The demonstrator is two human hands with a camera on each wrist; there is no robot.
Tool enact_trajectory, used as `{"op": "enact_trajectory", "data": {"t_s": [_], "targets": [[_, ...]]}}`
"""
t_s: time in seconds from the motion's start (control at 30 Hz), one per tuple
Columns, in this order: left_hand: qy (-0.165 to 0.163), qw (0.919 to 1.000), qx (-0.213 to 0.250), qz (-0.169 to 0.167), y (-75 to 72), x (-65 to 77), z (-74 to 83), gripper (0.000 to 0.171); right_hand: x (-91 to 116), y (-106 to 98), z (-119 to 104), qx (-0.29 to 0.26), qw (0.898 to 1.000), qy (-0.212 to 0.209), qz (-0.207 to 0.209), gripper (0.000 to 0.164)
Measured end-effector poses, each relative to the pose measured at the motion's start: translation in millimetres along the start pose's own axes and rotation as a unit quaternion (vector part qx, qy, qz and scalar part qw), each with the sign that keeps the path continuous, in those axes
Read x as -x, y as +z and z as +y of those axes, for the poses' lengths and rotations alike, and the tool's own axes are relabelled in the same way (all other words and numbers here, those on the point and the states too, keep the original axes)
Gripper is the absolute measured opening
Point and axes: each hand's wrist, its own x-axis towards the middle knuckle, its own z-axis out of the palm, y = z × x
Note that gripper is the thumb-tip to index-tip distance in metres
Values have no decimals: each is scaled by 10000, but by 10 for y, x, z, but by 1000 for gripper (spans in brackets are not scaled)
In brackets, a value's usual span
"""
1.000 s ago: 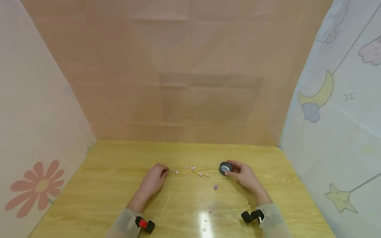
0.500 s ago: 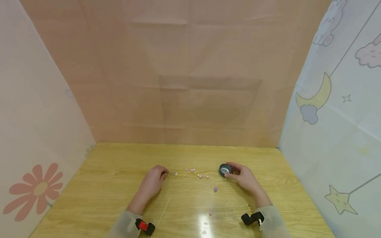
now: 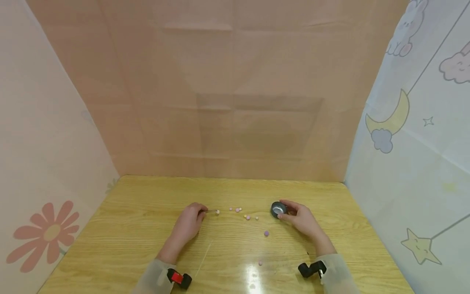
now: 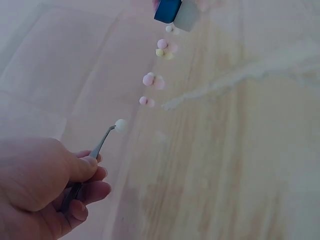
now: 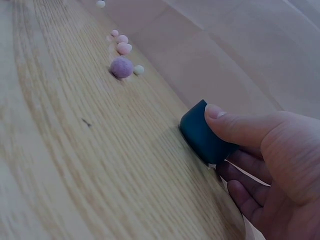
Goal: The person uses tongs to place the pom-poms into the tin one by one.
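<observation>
In the head view my left hand [image 3: 189, 222] is left of centre over the table. It pinches bent-tip tweezers [image 4: 102, 142] between thumb and fingers. At their tip sits a small white ball [image 4: 120, 125], which looks gripped and just off the tabletop. My right hand [image 3: 301, 216] holds a small dark round dish [image 3: 274, 213] by its side, thumb on the near wall. The dish is tilted, its shiny inside facing the head camera. Between the hands lie several small pompom-like balls: pink [image 4: 148, 79], yellow [image 4: 159, 52], white [image 4: 168, 29] and a larger purple ball [image 5: 121, 67].
A lone pink ball [image 3: 260, 263] lies near the front of the wooden table [image 3: 147, 196]. A thin pale line [image 3: 203, 259] runs along the tabletop by my left forearm. Paper-like sheets [image 3: 235, 122] stand behind and at both sides.
The tweezers' tip with the white ball has shifted slightly up in the head view, away from me. My right hand and the dish stay put; the head view has tilted a little.
</observation>
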Motion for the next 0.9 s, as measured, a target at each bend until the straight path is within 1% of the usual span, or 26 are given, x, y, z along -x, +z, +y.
{"op": "enact_trajectory", "data": {"t_s": [0.17, 0.37, 0.53, 0.7, 0.9], "targets": [[56, 9997, 251, 43, -10, -35, 41, 13, -10, -19, -3, -49, 10000, 67, 26, 64], [187, 9989, 394, 172, 11, -76, 126, 12, -3, -30, 2, -37, 10000, -48, 33, 64], [340, 9980, 423, 310, 74, -114, 196, 11, -2, -17, 21, -137, 9998, -124, 0, 64], [468, 9963, 566, 454, 147, -150, 298, 11, -2, -4, 42, -173, 9998, -139, 20, 62], [487, 9948, 732, 506, 249, -195, 457, 11, 6, 2, 41, -143, 9998, -168, 19, 62]]}}
